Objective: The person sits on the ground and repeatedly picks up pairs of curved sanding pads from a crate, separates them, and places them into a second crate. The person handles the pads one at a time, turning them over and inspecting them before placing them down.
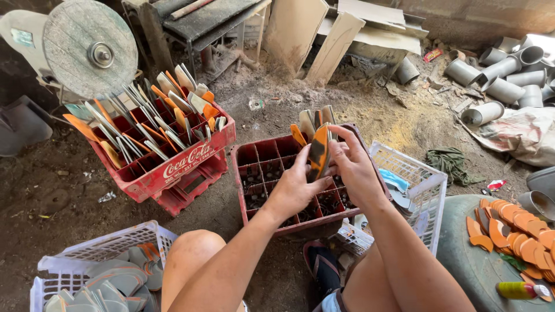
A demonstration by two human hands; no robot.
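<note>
Both hands, left hand [295, 188] and right hand [354, 167], are closed together around an orange-grey curved piece [318, 151] above a mostly empty red crate [250, 157]; the neighbouring crate [167, 167] stands packed with similar pieces.

Around me: bare dirt floor [376, 115] strewn with sawdust. Pale wooden boards [335, 43] lean ahead of me. Grey plastic pipe offcuts [503, 75] heaped far right. Daylight.

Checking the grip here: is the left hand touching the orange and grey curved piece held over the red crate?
Touching. The head view shows the left hand with fingers pressed against the orange and grey curved piece, while the right hand grips its other side.
</note>
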